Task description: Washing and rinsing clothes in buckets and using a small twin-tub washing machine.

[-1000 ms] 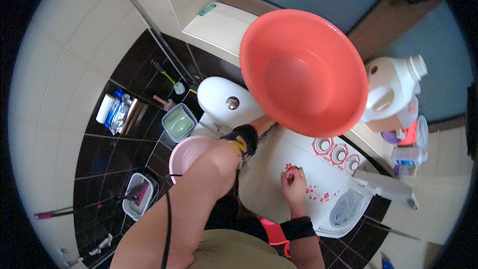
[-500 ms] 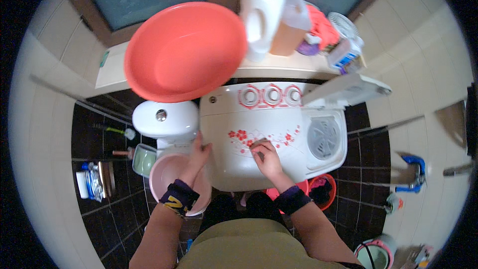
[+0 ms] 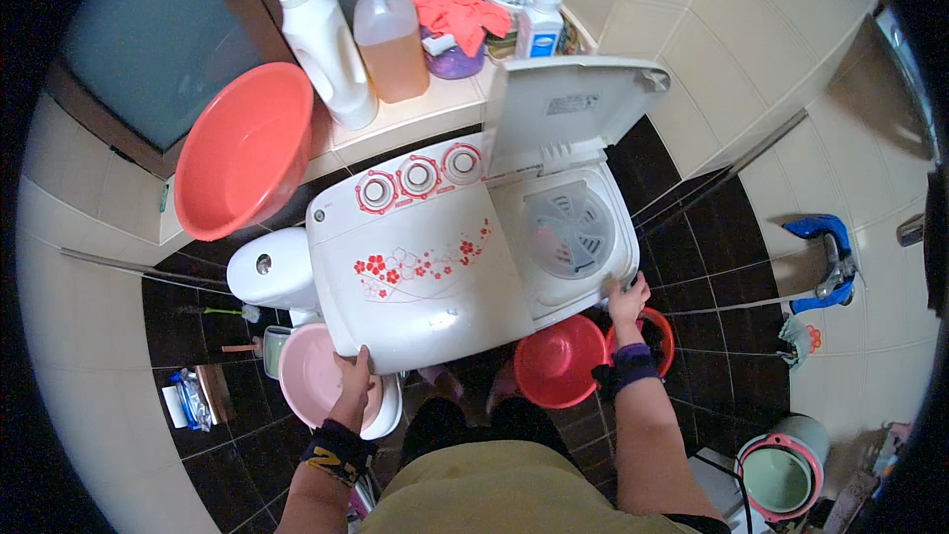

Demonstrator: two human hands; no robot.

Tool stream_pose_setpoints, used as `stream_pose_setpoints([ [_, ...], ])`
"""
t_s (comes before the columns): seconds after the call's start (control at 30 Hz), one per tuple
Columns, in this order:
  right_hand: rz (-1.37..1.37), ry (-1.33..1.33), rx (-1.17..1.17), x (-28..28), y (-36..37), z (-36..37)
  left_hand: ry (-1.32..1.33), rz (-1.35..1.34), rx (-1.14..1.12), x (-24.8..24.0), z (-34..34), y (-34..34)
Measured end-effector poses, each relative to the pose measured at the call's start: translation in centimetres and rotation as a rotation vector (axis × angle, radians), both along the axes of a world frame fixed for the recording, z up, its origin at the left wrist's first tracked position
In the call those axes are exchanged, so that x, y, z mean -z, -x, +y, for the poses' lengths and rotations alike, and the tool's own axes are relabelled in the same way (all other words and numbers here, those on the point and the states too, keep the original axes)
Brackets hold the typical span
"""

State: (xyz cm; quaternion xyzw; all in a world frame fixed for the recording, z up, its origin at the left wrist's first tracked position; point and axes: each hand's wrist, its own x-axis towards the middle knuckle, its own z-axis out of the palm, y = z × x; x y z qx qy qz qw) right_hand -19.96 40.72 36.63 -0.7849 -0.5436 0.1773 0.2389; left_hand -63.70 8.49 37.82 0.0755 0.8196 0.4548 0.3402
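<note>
tall white plastic jug (image 3: 328, 54) on beige tiled ledge (image 3: 410, 119), beside clear plastic bottle (image 3: 384, 24) of amber liquid (image 3: 397, 69); crumpled coral cloth (image 3: 460, 15) over round purple tub (image 3: 455, 64); rounded white toilet tank (image 3: 285, 274) with chrome button (image 3: 263, 264).

Walls (image 3: 771, 0) are running in cream tile; floor (image 3: 722, 366) is running in dark tile with pale grout lines. Frosted blue-grey window (image 3: 148, 49) is sitting in a brown frame (image 3: 245, 0), above a cream-tiled ledge (image 3: 457, 99). White toilet (image 3: 277, 282) is standing at left.
</note>
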Motion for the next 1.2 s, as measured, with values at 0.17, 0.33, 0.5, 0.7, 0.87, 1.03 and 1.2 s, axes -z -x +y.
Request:
stream_pose_setpoints([
  [0.17,0.326,0.075,-0.016,6.6,-6.7,5.4,-0.005,-0.745,-0.230,1.6,2.5,-6.2],
  [0.33,0.573,0.341,-0.089,6.6,-6.0,7.2,-0.104,-0.725,-0.310,1.0,4.4,-7.2],
  [0.5,0.397,0.256,-0.091,2.1,-3.1,5.2,-0.103,-0.644,-0.400,-0.3,4.3,-7.2],
  [0.7,0.305,0.355,-0.036,0.5,-3.4,4.9,-0.161,-0.656,-0.219,0.3,3.8,-6.5],
  [0.87,0.191,0.131,-0.158,1.5,-3.7,4.0,0.030,-0.716,-0.227,0.3,4.4,-6.0],
  [1.03,-0.078,-0.204,-0.290,-1.5,1.7,0.9,0.121,-0.824,-0.159,1.3,2.0,-5.6],
  [1.2,-0.131,-0.171,-0.391,-2.2,1.8,0.7,0.312,-0.858,0.018,-2.8,4.6,-11.7],
])
